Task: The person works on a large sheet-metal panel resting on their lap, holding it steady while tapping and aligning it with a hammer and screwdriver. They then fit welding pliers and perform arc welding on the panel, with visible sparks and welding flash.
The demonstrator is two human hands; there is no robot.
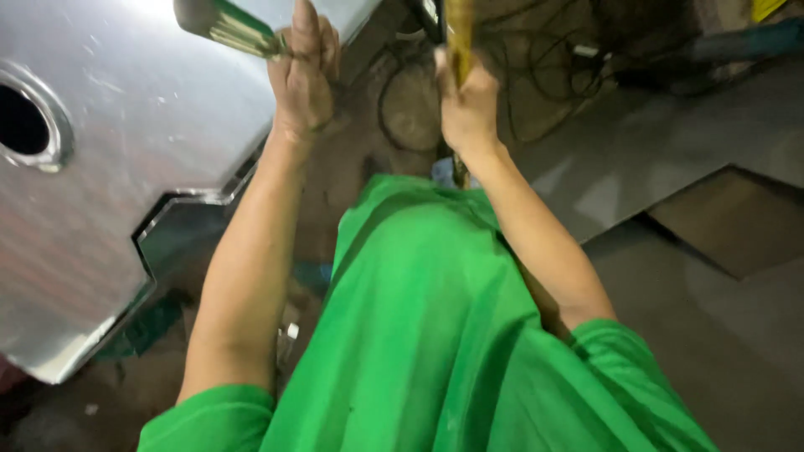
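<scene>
Two bare hands work above a green-shirted lap: the left hand (303, 79) has its fingers closed around a green-handled tool (228, 27) near the top edge, while the right hand (466, 105) grips a yellowish upright handle (458, 38), its lower end hidden behind the wrist. Both tools look rigid and light enough for one hand, best held mid-handle as now. Just left, a polished steel sheet (109, 176) with a round hole (21, 121) and a stepped, likely sharp cut-out edge crowds the left arm; loose cables (519, 67) lie ahead, and open floor (720, 351) lies to the right
</scene>
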